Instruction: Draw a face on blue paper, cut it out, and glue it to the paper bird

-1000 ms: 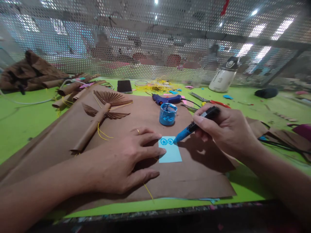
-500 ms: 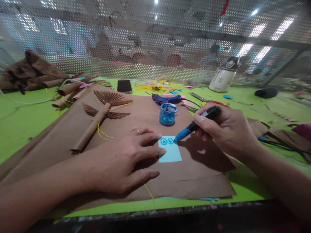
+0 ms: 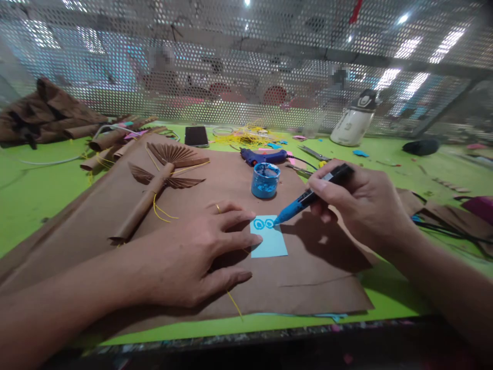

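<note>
A light-blue paper square (image 3: 271, 244) lies on brown kraft paper (image 3: 308, 293), with two ringed ovals drawn in blue near its top edge. My left hand (image 3: 208, 246) rests flat with fingers apart, two fingertips on the square's left side. Pinched in my right hand (image 3: 354, 205) is a blue marker (image 3: 296, 205), its tip at the right-hand oval. Just behind the square stands a small blue-smeared jar (image 3: 265, 181). A rolled brown paper figure (image 3: 148, 205) with pleated fans and yellow string lies beyond my left forearm.
Behind the jar lies a blue glue gun (image 3: 262, 156), with scissors (image 3: 311, 152) to its right. A phone (image 3: 196, 136), yellow strings (image 3: 248, 137) and a white bottle (image 3: 354, 121) stand along the back, before a perforated metal screen (image 3: 246, 77). Paper rolls (image 3: 103, 141) lie left.
The marker has shifted very slightly at the right-hand oval. My left hand keeps its place on the paper square.
</note>
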The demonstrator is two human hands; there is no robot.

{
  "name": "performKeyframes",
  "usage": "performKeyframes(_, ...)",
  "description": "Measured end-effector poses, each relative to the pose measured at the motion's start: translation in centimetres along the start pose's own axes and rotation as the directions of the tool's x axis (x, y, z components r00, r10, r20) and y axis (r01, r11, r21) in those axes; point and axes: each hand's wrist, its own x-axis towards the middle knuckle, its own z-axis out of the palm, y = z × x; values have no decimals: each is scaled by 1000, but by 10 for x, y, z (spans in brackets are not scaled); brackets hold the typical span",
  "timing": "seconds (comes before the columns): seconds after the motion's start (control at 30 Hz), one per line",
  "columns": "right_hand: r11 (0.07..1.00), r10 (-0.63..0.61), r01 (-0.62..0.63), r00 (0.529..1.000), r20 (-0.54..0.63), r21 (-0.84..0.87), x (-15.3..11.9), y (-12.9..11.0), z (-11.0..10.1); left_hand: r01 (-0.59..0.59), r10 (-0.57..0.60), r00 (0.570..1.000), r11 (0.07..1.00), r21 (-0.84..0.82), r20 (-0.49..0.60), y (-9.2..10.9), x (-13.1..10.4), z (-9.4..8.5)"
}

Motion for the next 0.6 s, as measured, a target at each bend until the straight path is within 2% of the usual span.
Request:
performKeyframes(0.17,975,89,-60,988,-129,213,7,-2,-4,-6,6,1000,1000,3,9,-2,0,-1)
performKeyframes(0.33,910,192,-65,941,-277,410,23,-9,-12,-25,25,1000,1000,8,-2,-2,-2,-2)
performKeyframes(0.4,906,204,-55,926,-318,420,32,-12,-14,-19,19,1000,1000,7,-17,-1,-3,-2)
performKeyframes(0.47,922,163,-25,931,-328,387,42,-14,-13,-15,16,1000,1000,12,-18,-1,-3,-3)
performKeyframes(0.6,960,93,-27,969,-227,279,61,-13,0,-33,33,999,999,30,-11,0,-3,-4)
